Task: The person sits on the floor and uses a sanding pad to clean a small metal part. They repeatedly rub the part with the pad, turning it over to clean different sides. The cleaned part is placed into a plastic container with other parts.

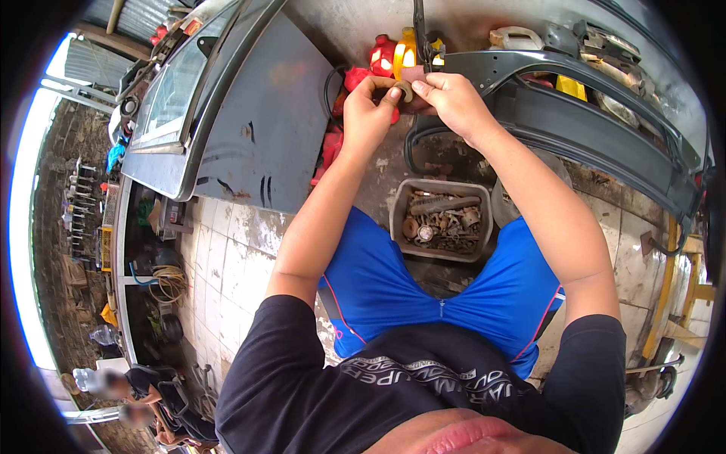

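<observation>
Both my arms reach forward, and the hands meet beyond my knees. My left hand (368, 117) is closed, pinching a small curved, rusty-looking metal piece (405, 92) between thumb and fingers. My right hand (459, 106) is closed on a reddish-brown piece of sandpaper (414, 73), its thumb close to the metal piece. Part of the sandpaper is hidden behind the fingers. Between my knees, below the hands, a grey plastic tub (395, 219) holds bolts, nuts and other loose metal parts.
A grey car door (261, 129) leans at the left. To the right lies a dark car body panel (582, 113). Red and yellow containers (405, 53) stand just beyond my hands. A coiled hose (170, 284) and two seated people are at the far left.
</observation>
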Demonstrator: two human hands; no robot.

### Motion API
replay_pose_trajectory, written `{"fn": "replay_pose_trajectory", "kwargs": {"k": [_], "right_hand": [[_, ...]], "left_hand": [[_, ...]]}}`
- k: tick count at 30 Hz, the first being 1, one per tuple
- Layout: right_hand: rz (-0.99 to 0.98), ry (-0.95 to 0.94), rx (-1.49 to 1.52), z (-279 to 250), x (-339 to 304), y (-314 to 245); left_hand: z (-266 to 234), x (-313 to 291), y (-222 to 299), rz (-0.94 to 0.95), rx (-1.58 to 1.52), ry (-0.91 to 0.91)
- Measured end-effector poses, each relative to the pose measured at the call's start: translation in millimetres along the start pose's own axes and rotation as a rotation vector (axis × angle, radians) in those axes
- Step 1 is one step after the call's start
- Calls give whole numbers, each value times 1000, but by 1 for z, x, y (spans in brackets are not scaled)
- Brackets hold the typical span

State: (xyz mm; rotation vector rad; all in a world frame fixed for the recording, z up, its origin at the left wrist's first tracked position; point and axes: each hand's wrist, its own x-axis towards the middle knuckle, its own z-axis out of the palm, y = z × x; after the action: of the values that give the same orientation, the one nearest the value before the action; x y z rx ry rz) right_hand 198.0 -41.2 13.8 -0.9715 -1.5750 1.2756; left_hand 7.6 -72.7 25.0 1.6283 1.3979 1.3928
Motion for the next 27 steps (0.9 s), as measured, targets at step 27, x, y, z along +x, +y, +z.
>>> {"fn": "replay_pose_trajectory", "kwargs": {"k": [27], "right_hand": [[25,92,429,-17,-5,-35]], "left_hand": [[-11,6,-10,83,132,38]]}}
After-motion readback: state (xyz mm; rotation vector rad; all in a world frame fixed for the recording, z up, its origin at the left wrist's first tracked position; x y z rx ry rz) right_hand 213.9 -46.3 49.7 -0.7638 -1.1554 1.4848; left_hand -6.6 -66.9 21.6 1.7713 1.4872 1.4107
